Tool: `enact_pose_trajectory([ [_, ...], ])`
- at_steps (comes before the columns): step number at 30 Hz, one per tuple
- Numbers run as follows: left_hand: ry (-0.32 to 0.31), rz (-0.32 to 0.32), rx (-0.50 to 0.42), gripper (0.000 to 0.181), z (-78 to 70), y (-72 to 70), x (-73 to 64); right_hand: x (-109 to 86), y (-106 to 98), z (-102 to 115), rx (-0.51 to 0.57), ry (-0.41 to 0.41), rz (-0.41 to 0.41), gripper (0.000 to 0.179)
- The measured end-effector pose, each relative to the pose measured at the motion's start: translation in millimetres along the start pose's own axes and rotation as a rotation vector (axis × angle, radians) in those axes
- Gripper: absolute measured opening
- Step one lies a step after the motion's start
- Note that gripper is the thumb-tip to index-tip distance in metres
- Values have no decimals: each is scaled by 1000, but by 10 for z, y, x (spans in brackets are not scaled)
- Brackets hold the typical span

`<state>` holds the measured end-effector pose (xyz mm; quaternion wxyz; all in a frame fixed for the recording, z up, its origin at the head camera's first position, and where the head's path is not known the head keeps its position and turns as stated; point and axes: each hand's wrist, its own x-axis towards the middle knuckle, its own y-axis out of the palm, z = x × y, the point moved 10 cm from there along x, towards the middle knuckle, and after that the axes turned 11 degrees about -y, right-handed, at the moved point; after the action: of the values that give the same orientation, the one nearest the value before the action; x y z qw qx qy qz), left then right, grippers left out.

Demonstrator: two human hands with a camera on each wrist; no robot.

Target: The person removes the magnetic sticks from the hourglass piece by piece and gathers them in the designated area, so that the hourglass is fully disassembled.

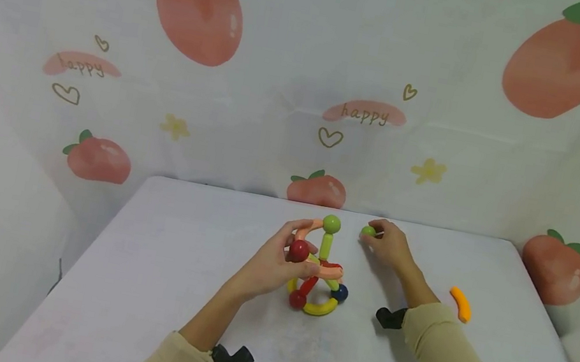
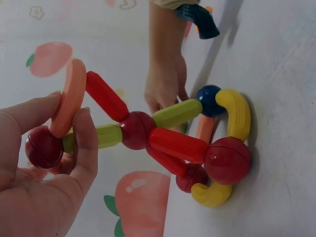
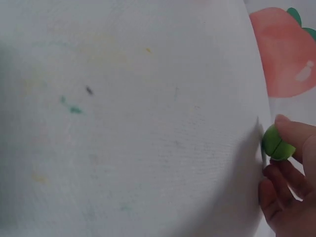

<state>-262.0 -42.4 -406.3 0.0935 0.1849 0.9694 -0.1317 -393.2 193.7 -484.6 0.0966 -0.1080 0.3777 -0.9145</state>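
Note:
A toy frame of coloured rods and balls [image 1: 319, 270] [image 2: 168, 138] stands in the middle of the white table [image 1: 160, 287]. My left hand [image 1: 275, 262] [image 2: 44, 163] grips it at a dark red ball [image 1: 299, 251] [image 2: 43, 147] and a curved peach rod [image 2: 69, 96]. A green ball [image 1: 331, 224] tops an upright green rod. To the right, my right hand [image 1: 386, 242] [image 3: 286, 187] pinches a loose small green ball [image 1: 368, 230] [image 3: 274, 143] at the table's far part.
An orange curved rod [image 1: 461, 304] lies on the table right of my right forearm. Wrist-worn black mounts [image 1: 232, 360] [image 1: 389, 317] sit near both sleeves. A cloth backdrop printed with peaches [image 1: 199, 13] hangs behind and at the sides of the table.

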Motion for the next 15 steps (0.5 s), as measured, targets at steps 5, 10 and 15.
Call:
enact_pose_trajectory([
  [5, -14, 6, -3, 84, 8, 12, -5, -46, -137, 176, -48, -49, -16, 51],
  [10, -22, 8, -3, 85, -4, 2, -23, -138, -337, 634, -45, -144, -68, 48],
  [15, -16, 16, 1, 85, -10, -10, -24, -272, -268, 1110, 57, -169, 37, 51],
])
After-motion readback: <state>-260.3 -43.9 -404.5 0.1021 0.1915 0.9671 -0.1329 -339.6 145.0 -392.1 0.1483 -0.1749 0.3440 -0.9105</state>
